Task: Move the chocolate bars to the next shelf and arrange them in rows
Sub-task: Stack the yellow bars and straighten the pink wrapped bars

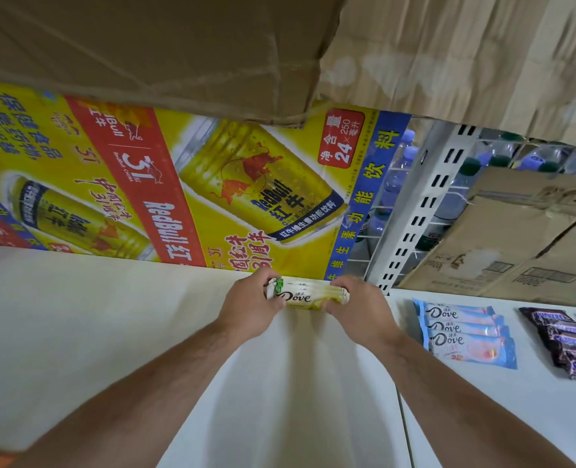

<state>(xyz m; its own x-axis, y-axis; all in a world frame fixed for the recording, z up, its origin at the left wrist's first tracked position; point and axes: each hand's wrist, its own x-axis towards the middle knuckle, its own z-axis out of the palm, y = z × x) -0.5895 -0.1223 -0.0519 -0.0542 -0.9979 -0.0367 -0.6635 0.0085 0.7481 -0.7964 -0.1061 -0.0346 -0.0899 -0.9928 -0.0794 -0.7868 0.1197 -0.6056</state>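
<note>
A small stack of pale yellow Dove chocolate bars point(308, 295) sits at the back of the white left shelf point(111, 332), against a Red Bull carton. My left hand point(249, 305) grips its left end and my right hand point(360, 310) grips its right end. On the neighbouring right shelf point(516, 400) lie three overlapping light blue Dove bars point(465, 332) and, further right, a row of dark Snickers bars point(566, 342), partly cut off by the frame edge.
The yellow and red Red Bull carton point(178, 184) stands behind the left shelf under a brown cardboard box point(144, 45). A slotted white upright point(418, 211) divides the shelves. Flattened cardboard boxes point(516, 238) and water bottles point(398, 184) fill the back right.
</note>
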